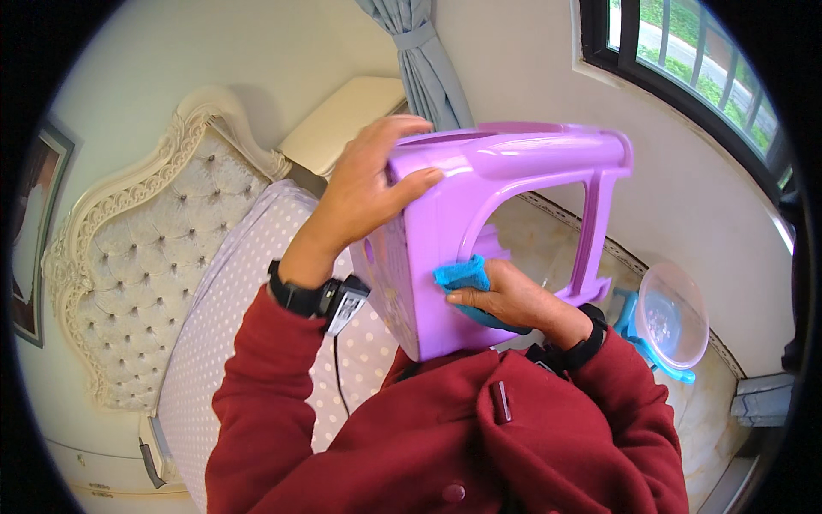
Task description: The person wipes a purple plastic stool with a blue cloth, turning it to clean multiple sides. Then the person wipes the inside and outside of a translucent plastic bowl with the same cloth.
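Note:
A purple plastic stool [443,212], tipped on its side, is held up in front of my chest. My left hand [379,180] grips its upper corner, the thumb on the near side panel and the fingers over the far edge. In my right hand [514,295] is a blue cloth [463,275], pressed against that side panel beside the arched opening. The printed seat faces left, towards the bed. Part of the cloth hangs below my right hand.
At the right, a clear plastic basin [674,315] stands on a blue stool [647,360] near the wall. On the left is a bed with a dotted cover [257,289] and a tufted headboard [160,257]. A cream bedside cabinet [353,115] stands by the curtain [433,70].

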{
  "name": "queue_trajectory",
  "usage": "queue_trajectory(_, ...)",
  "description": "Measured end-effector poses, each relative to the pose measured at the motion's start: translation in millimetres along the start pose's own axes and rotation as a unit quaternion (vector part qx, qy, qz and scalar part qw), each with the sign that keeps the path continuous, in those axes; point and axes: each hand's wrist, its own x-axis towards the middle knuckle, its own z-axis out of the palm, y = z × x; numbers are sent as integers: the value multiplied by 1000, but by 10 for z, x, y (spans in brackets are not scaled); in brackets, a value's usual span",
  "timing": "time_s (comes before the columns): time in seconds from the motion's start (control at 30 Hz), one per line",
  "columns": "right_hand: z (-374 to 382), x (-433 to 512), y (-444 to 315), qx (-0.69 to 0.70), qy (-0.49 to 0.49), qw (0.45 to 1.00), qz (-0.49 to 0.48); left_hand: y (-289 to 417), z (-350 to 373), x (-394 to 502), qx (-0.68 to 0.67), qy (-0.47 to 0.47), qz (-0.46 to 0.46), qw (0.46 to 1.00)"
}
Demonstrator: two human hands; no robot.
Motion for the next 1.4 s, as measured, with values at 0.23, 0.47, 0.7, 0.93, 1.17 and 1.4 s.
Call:
queue_trajectory(0.23,84,-189,224,-20,-2,1000,-9,42,108,62,-13,-211,-47,976)
queue_trajectory(0.47,-23,-398,-59,-34,-39,998,-23,120,16,111,-109,-221,-60,967)
queue_trajectory(0.7,-431,-472,-281,-227,-62,972,14,-218,361,-394,-361,-62,-144,919)
queue_trajectory(0.93,-636,-812,133,-263,-52,958,98,-353,1048,-797,-448,-95,-277,845)
queue_trajectory(1.17,-383,-753,-160,54,375,923,-57,-93,1328,-868,-491,-54,-303,815)
queue_trajectory(1.4,-333,-902,500,-512,126,834,-164,-185,1211,-901,-503,-24,-317,804)
